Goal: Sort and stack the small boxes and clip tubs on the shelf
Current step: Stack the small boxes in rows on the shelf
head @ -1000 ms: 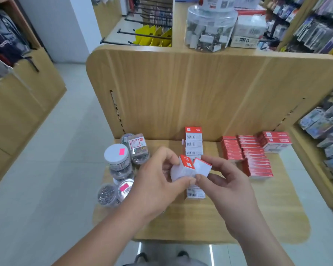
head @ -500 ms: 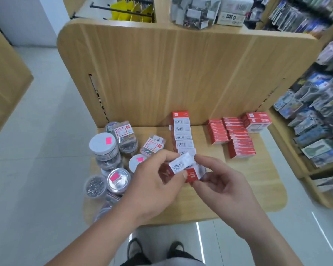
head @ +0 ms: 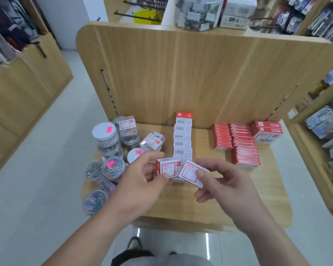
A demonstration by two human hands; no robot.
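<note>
Head camera: left hand [head: 142, 175] pinched one small box [head: 166, 167] between thumb and fingertips. Right hand [head: 223, 181] pinched a second box [head: 191, 172] likewise. Both sat just above the shelf [head: 219, 204], at the near end of the white box row [head: 182, 137]. Labels faced up, probably to compare before stacking. First box's long axis ran left-right; the second was tilted, axis roughly far-left to near-right.

The wooden shelf [head: 210, 204] carries clip tubs [head: 112, 167] clustered at its left, a row of white boxes [head: 182, 144] down the middle, and red boxes [head: 242, 148] in rows at right.
</note>
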